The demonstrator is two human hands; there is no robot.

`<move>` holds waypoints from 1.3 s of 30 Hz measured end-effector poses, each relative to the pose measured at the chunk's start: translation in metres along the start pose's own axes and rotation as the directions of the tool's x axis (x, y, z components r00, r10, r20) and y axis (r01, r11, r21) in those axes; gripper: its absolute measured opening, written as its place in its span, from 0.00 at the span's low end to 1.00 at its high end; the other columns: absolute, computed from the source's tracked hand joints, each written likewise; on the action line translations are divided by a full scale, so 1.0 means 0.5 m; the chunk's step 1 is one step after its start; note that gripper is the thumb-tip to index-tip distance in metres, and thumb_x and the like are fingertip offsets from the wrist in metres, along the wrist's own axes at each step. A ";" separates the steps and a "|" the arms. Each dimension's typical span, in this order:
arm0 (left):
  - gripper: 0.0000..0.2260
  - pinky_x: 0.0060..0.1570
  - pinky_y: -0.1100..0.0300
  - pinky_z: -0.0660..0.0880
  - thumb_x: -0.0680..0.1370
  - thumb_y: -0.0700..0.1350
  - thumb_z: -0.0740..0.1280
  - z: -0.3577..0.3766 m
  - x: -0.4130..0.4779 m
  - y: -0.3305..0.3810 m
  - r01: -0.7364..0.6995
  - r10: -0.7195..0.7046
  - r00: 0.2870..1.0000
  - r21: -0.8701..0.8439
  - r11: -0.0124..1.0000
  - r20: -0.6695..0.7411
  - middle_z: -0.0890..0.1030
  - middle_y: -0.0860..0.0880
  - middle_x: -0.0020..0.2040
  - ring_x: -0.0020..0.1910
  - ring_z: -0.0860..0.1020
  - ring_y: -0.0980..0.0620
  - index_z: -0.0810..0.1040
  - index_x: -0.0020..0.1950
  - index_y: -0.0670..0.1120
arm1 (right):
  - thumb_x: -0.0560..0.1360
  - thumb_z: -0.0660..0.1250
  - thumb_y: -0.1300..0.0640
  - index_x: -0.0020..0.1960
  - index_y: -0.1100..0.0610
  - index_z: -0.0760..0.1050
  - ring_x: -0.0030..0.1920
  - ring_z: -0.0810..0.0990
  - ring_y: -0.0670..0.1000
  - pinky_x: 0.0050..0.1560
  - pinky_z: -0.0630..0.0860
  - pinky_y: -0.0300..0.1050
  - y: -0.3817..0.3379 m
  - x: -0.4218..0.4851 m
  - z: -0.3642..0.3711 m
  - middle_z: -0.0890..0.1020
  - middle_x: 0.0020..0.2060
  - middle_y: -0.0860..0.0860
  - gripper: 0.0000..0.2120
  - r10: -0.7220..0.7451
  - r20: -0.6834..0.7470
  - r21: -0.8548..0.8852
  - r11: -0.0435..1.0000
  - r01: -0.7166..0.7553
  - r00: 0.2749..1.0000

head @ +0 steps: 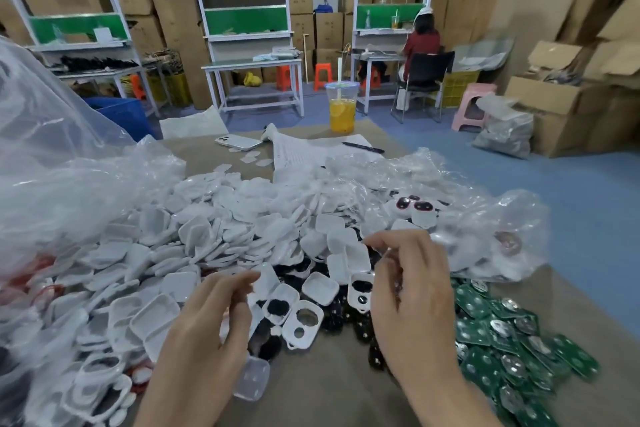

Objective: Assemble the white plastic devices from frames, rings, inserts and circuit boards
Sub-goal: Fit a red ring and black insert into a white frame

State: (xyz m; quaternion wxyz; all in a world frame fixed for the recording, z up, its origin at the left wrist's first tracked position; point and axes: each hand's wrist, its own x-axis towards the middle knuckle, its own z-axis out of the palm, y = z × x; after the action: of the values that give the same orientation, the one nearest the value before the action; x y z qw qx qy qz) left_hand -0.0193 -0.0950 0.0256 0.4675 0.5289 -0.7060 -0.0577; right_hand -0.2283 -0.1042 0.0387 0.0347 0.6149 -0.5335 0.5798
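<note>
White plastic parts (207, 236), heaped: my left hand (214, 315) hovers above, fingers loosely curled, empty; my right hand (412, 288) raised, fingers bent inward; whether pinching anything, I cannot tell.

Frames (207, 236) heaped left, circuit boards (502, 340) right, cup (342, 107) behind.

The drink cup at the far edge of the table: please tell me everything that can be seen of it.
The drink cup is clear plastic, wider at the top, closed by a lid or seal. A white straw rises straight out of it. Yellow-orange liquid fills its lower part, darker at the bottom. It stands upright on the brown table, behind the papers and pen, touching only the table.
</note>
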 end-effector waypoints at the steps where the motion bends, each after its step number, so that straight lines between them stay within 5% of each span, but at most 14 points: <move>1: 0.18 0.48 0.75 0.71 0.76 0.31 0.69 0.001 0.000 -0.002 -0.016 0.016 1.000 0.024 1.000 0.016 0.79 0.63 0.51 0.52 0.78 0.64 0.82 0.57 0.53 | 0.76 0.57 0.60 0.55 0.51 0.77 0.51 0.73 0.47 0.51 0.75 0.50 -0.003 0.013 -0.019 0.74 0.50 0.42 0.13 -0.027 -0.087 -0.013 1.000 0.026 0.996; 5: 0.16 0.39 0.61 0.74 0.76 0.32 0.69 0.004 -0.002 -0.009 -0.037 0.034 0.998 0.060 0.997 0.054 0.78 0.61 0.50 0.49 0.80 0.55 0.82 0.56 0.52 | 0.79 0.56 0.56 0.64 0.49 0.74 0.60 0.71 0.53 0.59 0.68 0.49 0.005 0.132 -0.120 0.74 0.59 0.46 0.16 -0.031 -0.362 -0.249 0.966 -0.065 0.932; 7: 0.16 0.40 0.59 0.74 0.76 0.32 0.69 0.007 -0.003 -0.010 -0.027 0.024 0.998 0.059 0.998 0.054 0.79 0.59 0.51 0.49 0.79 0.54 0.83 0.56 0.51 | 0.81 0.54 0.47 0.73 0.49 0.68 0.70 0.67 0.58 0.69 0.64 0.55 0.024 0.187 -0.150 0.69 0.71 0.53 0.22 0.214 -0.122 -0.462 0.852 -0.246 0.969; 9: 0.17 0.40 0.54 0.77 0.75 0.31 0.70 0.010 -0.005 -0.012 -0.033 0.031 0.999 0.051 0.998 0.044 0.79 0.58 0.50 0.49 0.79 0.54 0.83 0.55 0.51 | 0.81 0.52 0.42 0.76 0.48 0.64 0.69 0.69 0.59 0.69 0.66 0.56 0.038 0.182 -0.149 0.69 0.73 0.56 0.25 0.499 0.168 -0.658 0.699 -0.280 0.850; 11: 0.18 0.41 0.50 0.79 0.74 0.30 0.70 0.014 -0.007 -0.015 -0.028 0.027 0.999 0.049 0.998 0.032 0.79 0.59 0.49 0.49 0.79 0.56 0.83 0.54 0.52 | 0.82 0.52 0.41 0.74 0.45 0.65 0.62 0.75 0.55 0.63 0.71 0.52 0.040 0.133 -0.135 0.76 0.67 0.51 0.22 0.596 0.333 -0.719 0.662 -0.212 0.731; 14: 0.20 0.43 0.49 0.80 0.74 0.30 0.70 0.019 -0.005 -0.024 -0.021 0.021 1.000 0.040 0.999 0.012 0.79 0.62 0.50 0.51 0.78 0.60 0.82 0.54 0.54 | 0.83 0.49 0.41 0.65 0.44 0.71 0.46 0.79 0.46 0.50 0.74 0.47 0.050 0.069 -0.118 0.81 0.47 0.43 0.18 0.532 0.426 -0.733 0.677 -0.065 0.732; 16: 0.20 0.43 0.49 0.79 0.74 0.30 0.70 0.022 -0.005 -0.027 -0.028 0.028 1.000 0.036 0.999 0.004 0.78 0.63 0.51 0.52 0.78 0.60 0.82 0.54 0.54 | 0.83 0.48 0.40 0.62 0.44 0.71 0.42 0.78 0.45 0.50 0.73 0.47 0.056 0.047 -0.114 0.78 0.40 0.42 0.17 0.514 0.432 -0.739 0.672 -0.035 0.741; 22: 0.20 0.42 0.62 0.74 0.74 0.30 0.70 0.023 -0.007 -0.037 -0.049 0.048 0.999 0.037 0.998 0.014 0.78 0.63 0.50 0.53 0.77 0.64 0.81 0.54 0.56 | 0.83 0.45 0.38 0.65 0.42 0.69 0.52 0.79 0.44 0.62 0.71 0.48 0.049 0.030 -0.122 0.81 0.49 0.42 0.20 0.498 0.421 -0.716 0.695 -0.059 0.758; 27: 0.13 0.41 0.61 0.73 0.76 0.44 0.62 0.028 -0.004 -0.041 -0.074 0.076 0.996 0.034 0.997 -0.035 0.77 0.63 0.50 0.53 0.75 0.64 0.80 0.55 0.58 | 0.83 0.43 0.39 0.69 0.40 0.66 0.68 0.70 0.48 0.74 0.59 0.51 0.033 0.021 -0.124 0.75 0.65 0.41 0.21 0.526 0.360 -0.785 0.617 -0.055 0.770; 30: 0.15 0.43 0.56 0.76 0.76 0.49 0.58 0.026 -0.001 -0.042 -0.087 0.091 0.995 0.090 0.992 -0.038 0.78 0.61 0.49 0.51 0.73 0.63 0.82 0.55 0.52 | 0.82 0.47 0.41 0.70 0.40 0.68 0.69 0.65 0.48 0.77 0.54 0.53 0.007 0.024 -0.107 0.73 0.66 0.43 0.20 0.440 0.338 -0.719 0.691 -0.072 0.832; 34: 0.16 0.47 0.50 0.73 0.76 0.51 0.58 0.022 0.002 -0.034 -0.073 0.082 0.996 0.187 0.980 -0.042 0.80 0.54 0.50 0.48 0.72 0.55 0.83 0.55 0.50 | 0.80 0.56 0.48 0.64 0.48 0.77 0.63 0.70 0.50 0.71 0.67 0.52 -0.004 0.044 -0.074 0.78 0.61 0.47 0.17 0.191 0.207 -0.467 0.881 -0.075 0.959; 36: 0.18 0.50 0.47 0.73 0.76 0.51 0.57 0.016 0.004 -0.028 -0.028 0.043 0.998 0.250 0.968 -0.055 0.81 0.52 0.52 0.50 0.76 0.48 0.83 0.56 0.49 | 0.80 0.57 0.50 0.61 0.49 0.78 0.57 0.73 0.46 0.63 0.72 0.45 -0.007 0.054 -0.048 0.78 0.56 0.44 0.15 0.114 0.157 -0.281 0.958 -0.066 0.981; 39: 0.22 0.62 0.41 0.69 0.76 0.54 0.56 0.003 0.008 -0.030 0.100 -0.095 0.995 0.400 0.911 -0.031 0.80 0.45 0.61 0.60 0.76 0.40 0.82 0.62 0.47 | 0.80 0.54 0.49 0.62 0.45 0.76 0.56 0.71 0.40 0.59 0.65 0.29 -0.018 0.041 0.005 0.75 0.55 0.39 0.16 0.076 0.255 -0.103 0.993 -0.051 0.964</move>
State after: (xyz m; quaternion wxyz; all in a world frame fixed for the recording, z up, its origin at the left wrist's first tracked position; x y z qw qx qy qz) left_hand -0.0102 -0.1053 0.0184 0.3496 0.6482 -0.6731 0.0677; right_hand -0.2254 -0.1150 0.0584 -0.0243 0.6655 -0.5799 0.4693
